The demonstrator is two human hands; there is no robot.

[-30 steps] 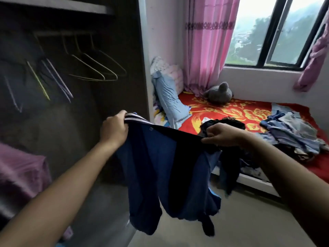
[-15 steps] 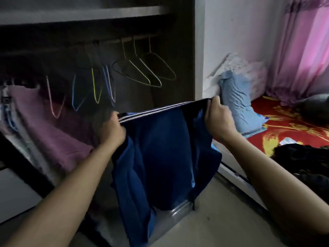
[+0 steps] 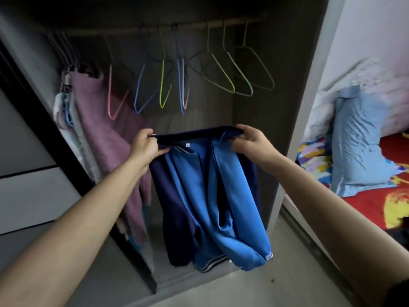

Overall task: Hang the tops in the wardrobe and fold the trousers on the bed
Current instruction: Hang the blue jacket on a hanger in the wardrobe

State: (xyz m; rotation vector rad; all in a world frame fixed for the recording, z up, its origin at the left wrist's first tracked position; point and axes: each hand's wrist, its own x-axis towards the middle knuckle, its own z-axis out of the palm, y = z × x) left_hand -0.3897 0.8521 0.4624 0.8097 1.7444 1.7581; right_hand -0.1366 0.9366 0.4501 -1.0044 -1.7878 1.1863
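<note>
Head view shows the big open wardrobe (image 3: 283, 96) ahead. A blue top (image 3: 199, 196) hangs in front of it, in the middle. Left hand (image 3: 145, 146) and right hand (image 3: 247, 142) both pinch its collar with curled fingers (image 3: 147, 134). Next, one hand should fetch an empty hanger (image 3: 223, 74) above.

In the open grey wardrobe (image 3: 267, 111) on the far left, a dark rail (image 3: 234, 22) carries thin wire hangers (image 3: 230, 85) in pink, blue and green, and at its left end a hanging mauve garment (image 3: 99, 120). On the right, the bed with a red flowered sheet (image 3: 374, 202) bears a pale blue pillow (image 3: 358, 140) propped against crumpled white bedding (image 3: 345, 89)
</note>
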